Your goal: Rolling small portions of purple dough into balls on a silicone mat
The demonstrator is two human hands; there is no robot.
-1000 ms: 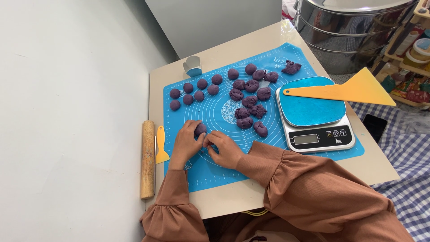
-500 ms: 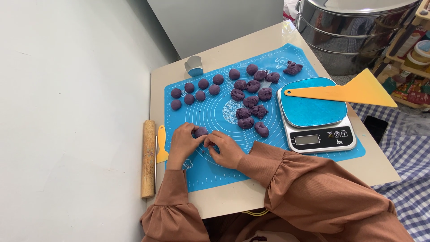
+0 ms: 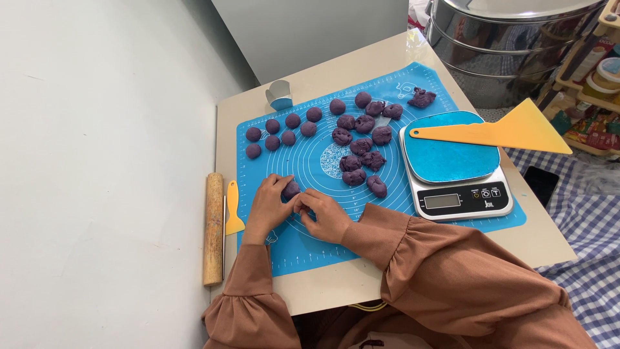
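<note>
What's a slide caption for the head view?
Both hands, left hand and right hand, pinch a purple dough ball on a blue mat beside a scale.

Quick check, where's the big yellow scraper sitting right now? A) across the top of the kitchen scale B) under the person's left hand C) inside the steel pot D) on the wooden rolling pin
A: the big yellow scraper lies across the blue platform of the kitchen scale, its wide blade sticking out past the right edge.
</note>
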